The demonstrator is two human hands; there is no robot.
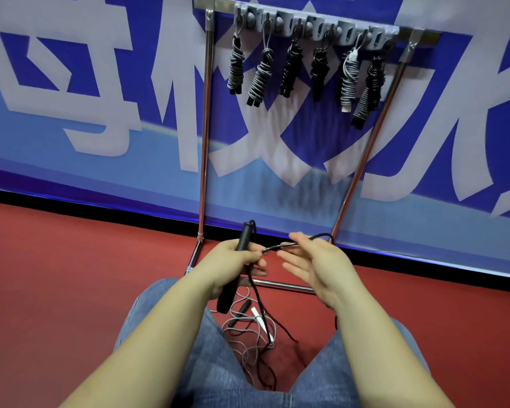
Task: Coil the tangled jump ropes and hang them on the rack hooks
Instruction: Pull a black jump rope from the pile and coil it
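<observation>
Lighting: bright, even, soft shadows. Lens: wide-angle, my view bows at edges. Blur: my right hand (315, 266), slight.

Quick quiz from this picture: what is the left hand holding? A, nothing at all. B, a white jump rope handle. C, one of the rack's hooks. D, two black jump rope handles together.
D: the left hand grips two black handles side by side, one end sticking up above the fist and one below, while the cord runs across to the open right hand.
</observation>
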